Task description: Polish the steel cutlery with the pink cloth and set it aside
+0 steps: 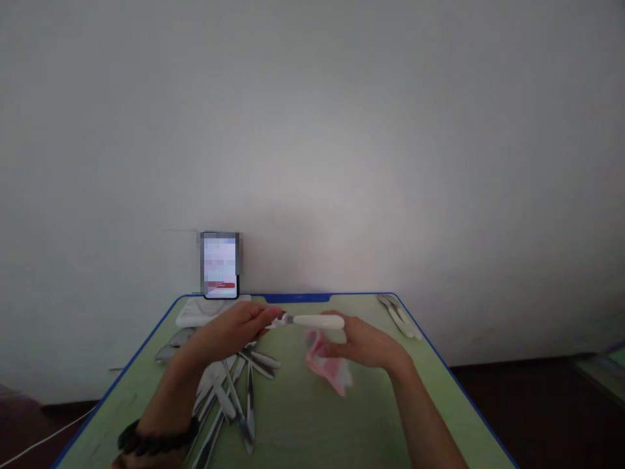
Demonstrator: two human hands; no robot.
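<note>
White-handled metal utensil [318,321], roughly level: left hand [244,327] pinches metal end; right hand [365,341], at handle end, grips pink-and-white cloth [328,366].

From here I count two hands, left [239,329] and right [366,342]; one white-handled utensil [318,322]; one pink cloth [331,370]; two forks [401,322]; one phone [221,266]; one beaded bracelet [159,441]; one table [366,420]. The heaped cutlery [250,398] overlaps too much for an exact tally, though at least six pieces show.
</note>
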